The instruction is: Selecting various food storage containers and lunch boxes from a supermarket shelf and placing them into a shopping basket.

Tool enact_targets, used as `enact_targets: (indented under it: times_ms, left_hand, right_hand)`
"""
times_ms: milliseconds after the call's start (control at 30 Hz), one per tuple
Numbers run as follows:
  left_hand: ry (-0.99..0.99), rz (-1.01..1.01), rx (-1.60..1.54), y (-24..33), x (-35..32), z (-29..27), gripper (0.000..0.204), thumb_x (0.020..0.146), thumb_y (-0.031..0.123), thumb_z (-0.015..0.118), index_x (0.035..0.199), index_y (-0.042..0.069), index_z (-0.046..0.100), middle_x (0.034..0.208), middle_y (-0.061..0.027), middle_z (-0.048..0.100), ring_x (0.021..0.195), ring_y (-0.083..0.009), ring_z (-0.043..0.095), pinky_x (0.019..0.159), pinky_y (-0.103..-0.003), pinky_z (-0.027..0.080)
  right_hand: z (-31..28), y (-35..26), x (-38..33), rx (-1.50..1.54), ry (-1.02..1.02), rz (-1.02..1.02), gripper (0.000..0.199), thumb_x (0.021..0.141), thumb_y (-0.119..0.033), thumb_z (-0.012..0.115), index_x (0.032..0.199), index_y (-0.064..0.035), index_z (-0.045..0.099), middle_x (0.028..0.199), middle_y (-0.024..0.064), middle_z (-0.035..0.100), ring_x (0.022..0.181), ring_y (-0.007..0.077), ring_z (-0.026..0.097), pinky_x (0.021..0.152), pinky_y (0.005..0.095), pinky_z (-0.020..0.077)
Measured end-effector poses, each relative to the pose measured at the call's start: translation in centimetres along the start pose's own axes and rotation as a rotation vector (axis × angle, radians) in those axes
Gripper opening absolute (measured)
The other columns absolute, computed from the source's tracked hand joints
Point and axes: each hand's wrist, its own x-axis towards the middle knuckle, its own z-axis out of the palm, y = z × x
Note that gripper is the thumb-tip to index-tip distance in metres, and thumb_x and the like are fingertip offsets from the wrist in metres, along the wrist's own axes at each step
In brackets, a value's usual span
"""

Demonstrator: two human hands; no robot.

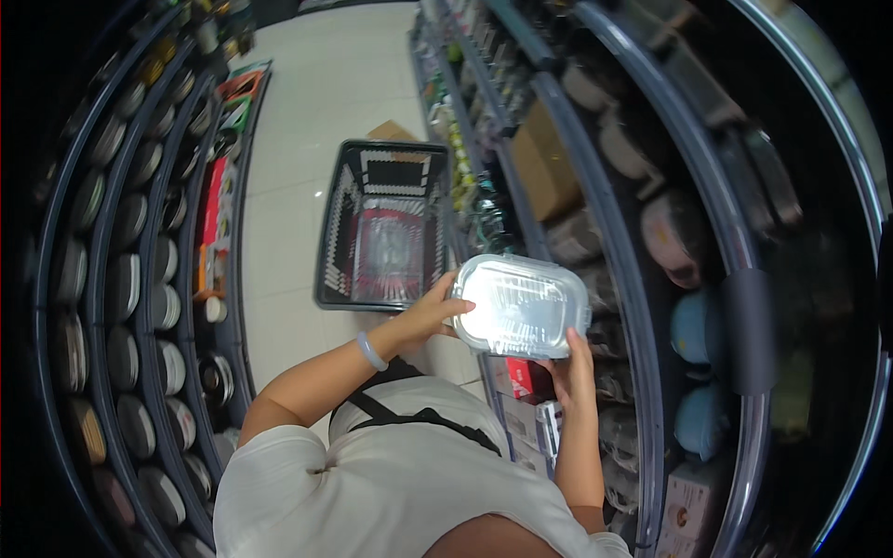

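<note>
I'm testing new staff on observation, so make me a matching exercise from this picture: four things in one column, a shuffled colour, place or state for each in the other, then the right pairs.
Column one
1. Rounded container
2. Shopping basket
3. Bracelet
4. Shirt

Column two
A. Pale, round the left wrist
B. White, with a black strap across it
C. Held by the left grip and right grip
D. Dark, in the aisle

Pairs: 1-C, 2-D, 3-A, 4-B

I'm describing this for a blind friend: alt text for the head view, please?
A person's left hand and right hand hold a shiny, rounded-cornered rectangular container between stocked shelves. A dark basket is in the aisle ahead.
</note>
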Motion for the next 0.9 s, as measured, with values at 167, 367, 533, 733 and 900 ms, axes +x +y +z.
enact_targets:
  times_ms: [167,367,533,733,900]
  left_hand:
    - [0.177,-0.072,-0.072,-2.8,0.7,-10.5,0.071,0.079,0.033,0.058,0.133,0.005,0.023,0.125,-0.0150,0.039,0.113,-0.0259,0.043,0.084,-0.040,0.044]
    - [1.353,0.329,1.037,-5.8,-2.5,-23.7,0.072,0.071,0.030,0.069,0.124,-0.004,0.035,0.114,-0.0236,0.046,0.110,-0.0323,0.043,0.093,-0.036,0.035]
    - [1.110,-0.080,0.300,-10.4,-3.9,-29.2,0.077,0.068,0.020,0.071,0.131,0.001,0.031,0.124,-0.0270,0.039,0.114,-0.0308,0.042,0.089,-0.035,0.039]
    - [1.253,0.029,0.304,-11.8,0.0,-27.2,0.047,0.065,-0.007,0.050,0.111,-0.001,0.054,0.094,-0.0091,0.062,0.083,-0.0131,0.058,0.075,-0.024,0.045]
    - [1.266,0.155,0.004,-12.4,1.8,-25.4,0.041,0.066,-0.011,0.052,0.106,-0.004,0.054,0.089,-0.0061,0.060,0.077,-0.0130,0.056,0.071,-0.023,0.044]
  right_hand:
    - [6.0,5.9,6.4,-0.202,-0.014,0.205,0.057,0.078,-0.035,0.058,0.122,-0.0044,0.037,0.111,0.0116,0.050,0.100,0.0228,0.051,0.074,0.0357,0.0487]
    - [9.9,13.8,15.7,-0.271,0.039,0.335,0.067,0.073,-0.035,0.064,0.123,-0.0023,0.033,0.117,0.0151,0.044,0.104,0.0275,0.047,0.074,0.0402,0.0485]
    - [13.7,19.2,21.0,-0.324,-0.010,0.424,0.085,0.069,-0.030,0.071,0.129,0.0009,0.021,0.121,0.0212,0.038,0.106,0.0308,0.047,0.076,0.0391,0.0490]
    - [13.6,24.1,27.8,-0.415,0.052,0.505,0.087,0.064,-0.027,0.073,0.131,-0.0031,0.021,0.123,0.0181,0.038,0.106,0.0298,0.046,0.073,0.0383,0.0501]
    - [11.6,26.6,31.2,-0.314,-0.076,0.714,0.070,0.069,-0.023,0.070,0.123,-0.0033,0.030,0.119,0.0169,0.043,0.103,0.0300,0.049,0.078,0.0440,0.0472]
